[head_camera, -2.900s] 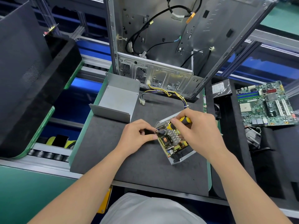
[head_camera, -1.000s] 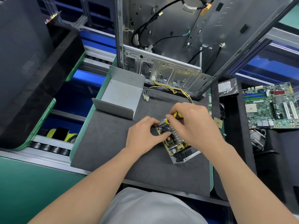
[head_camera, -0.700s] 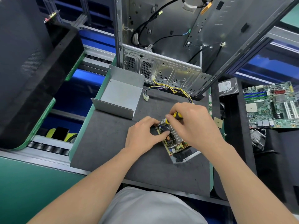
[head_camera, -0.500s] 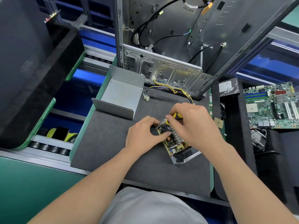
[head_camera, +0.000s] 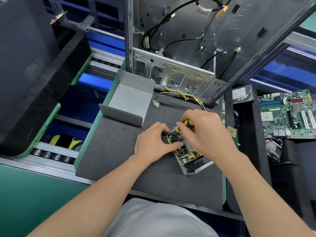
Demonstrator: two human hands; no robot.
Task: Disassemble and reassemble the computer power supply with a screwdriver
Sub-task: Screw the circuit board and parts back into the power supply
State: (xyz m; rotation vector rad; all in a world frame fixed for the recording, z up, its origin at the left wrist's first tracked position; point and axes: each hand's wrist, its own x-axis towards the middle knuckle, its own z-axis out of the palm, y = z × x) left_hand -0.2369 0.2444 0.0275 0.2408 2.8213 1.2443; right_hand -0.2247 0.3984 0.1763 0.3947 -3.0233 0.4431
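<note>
The opened power supply lies on the dark mat, its circuit board and heatsink exposed in a shallow metal base. My right hand is closed around a yellow-and-black screwdriver that points down into the far end of the board. My left hand rests on the board's left edge, thumb pressed on the components. The tip of the screwdriver is hidden by my fingers. The supply's grey metal cover stands apart on the mat's far left. Yellow and black wires run from the supply toward a white connector.
An open computer case stands behind the mat. A motherboard and a hard drive lie on the right. A black side panel rests on a roller conveyor at the left.
Since the oldest frame both hands have closed in over the board and the screwdriver stands more upright. Over the last second the hands have hardly moved.
</note>
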